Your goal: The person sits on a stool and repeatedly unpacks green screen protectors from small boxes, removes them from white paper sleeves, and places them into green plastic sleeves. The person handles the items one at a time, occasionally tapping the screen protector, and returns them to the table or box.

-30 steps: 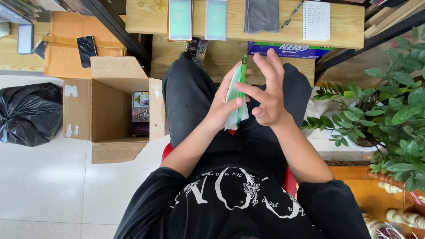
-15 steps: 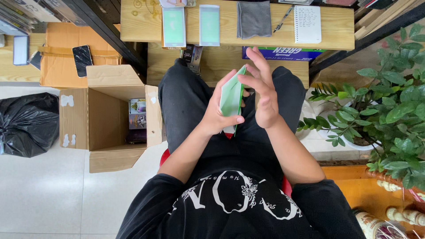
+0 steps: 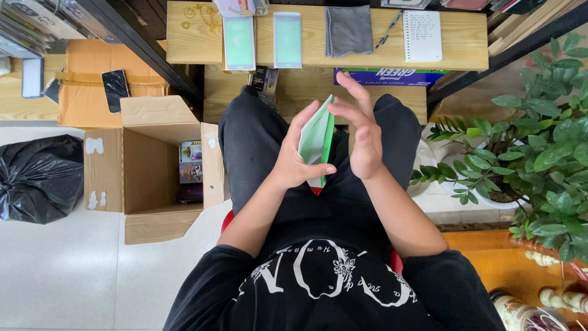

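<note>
1. The left hand grips a thin, flat green-and-white packet over the lap, thumb pressed across its lower edge and fingers curled behind it.
2. The right hand stands just beside the packet's green edge with fingers spread and fanned; its palm faces the packet, but I cannot tell whether any fingertip touches it.
3. The step in hand looks like opening or peeling the packet, held upright on its edge between both hands. Going on would call for a fingertip catching that thin green edge while the left hand holds steady.
4. To the left on the floor sits an open cardboard box with small printed boxes inside; a black bin bag lies beyond it.
5. Farther off, a wooden bench carries 2 pale green flat sleeves, a grey cloth and a spiral notepad.
6. A leafy potted plant stands to the right.
</note>
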